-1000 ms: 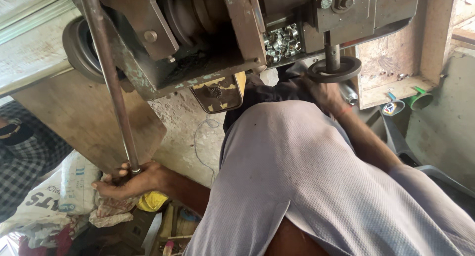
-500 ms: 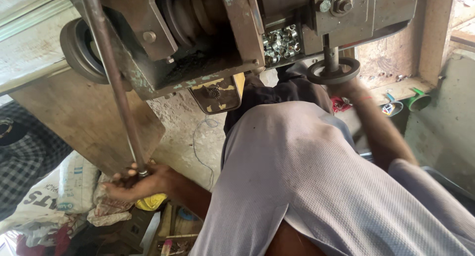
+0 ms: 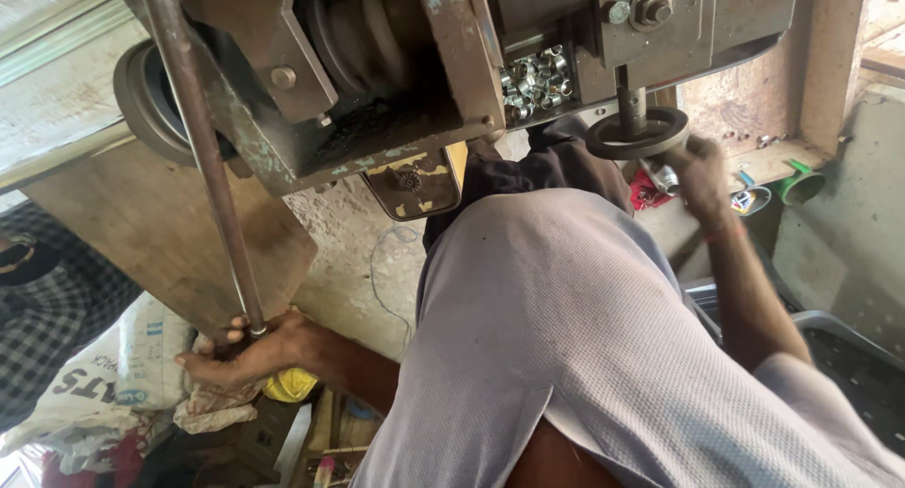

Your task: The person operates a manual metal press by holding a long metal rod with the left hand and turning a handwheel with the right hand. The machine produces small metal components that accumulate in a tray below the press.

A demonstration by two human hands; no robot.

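1. The person's left hand (image 3: pixel 247 349) was closed around the bottom end of a long steel lever rod (image 3: pixel 203 158), which rose at a slant to the rusted machine (image 3: pixel 396 82) overhead.
2. The right hand (image 3: pixel 699 172) gripped the rim of a small black handwheel (image 3: pixel 637 134) under the machine's right side, fingers curled on its edge.
3. A heap of small metal rings (image 3: pixel 533 78) sat in an opening just left of the handwheel's shaft.
4. A printed white sack (image 3: pixel 113 380) lay beside the left hand.

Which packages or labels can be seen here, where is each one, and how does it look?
Woven sack: lower left, beside the left hand; white, bulging, with dark and blue print.
Small round item: on the ledge right of the right hand; multicoloured face, too small to tell its kind.
No screens or signs show.
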